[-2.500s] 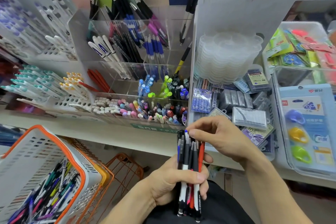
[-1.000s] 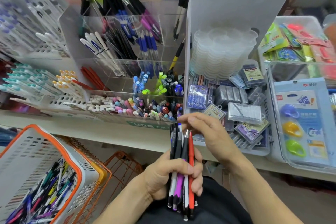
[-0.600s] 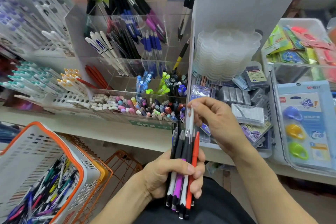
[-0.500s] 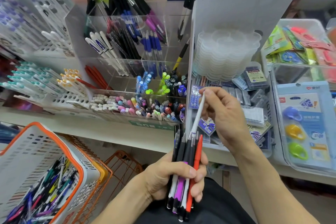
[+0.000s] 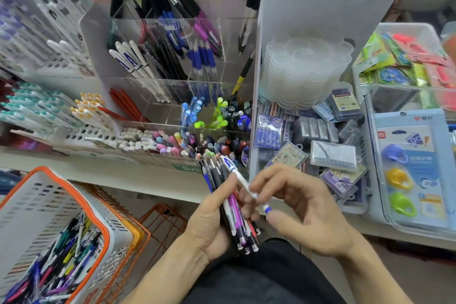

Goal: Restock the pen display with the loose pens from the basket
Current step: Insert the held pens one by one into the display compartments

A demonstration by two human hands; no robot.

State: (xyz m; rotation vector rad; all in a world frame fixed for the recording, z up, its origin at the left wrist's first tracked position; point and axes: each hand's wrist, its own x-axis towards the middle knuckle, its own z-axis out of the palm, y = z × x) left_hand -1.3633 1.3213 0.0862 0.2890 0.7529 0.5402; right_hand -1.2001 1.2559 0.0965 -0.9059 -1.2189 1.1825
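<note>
light: bright, even, from overhead, your shadows stay soft | glare: pale sheen on the clear pen display (image 5: 172,57) walls | blur: your right hand (image 5: 303,207) smears slightly, centre otherwise sharp | edges: wide-angle bend, shelf (image 5: 98,175) curves, corners go soft and hazy
</note>
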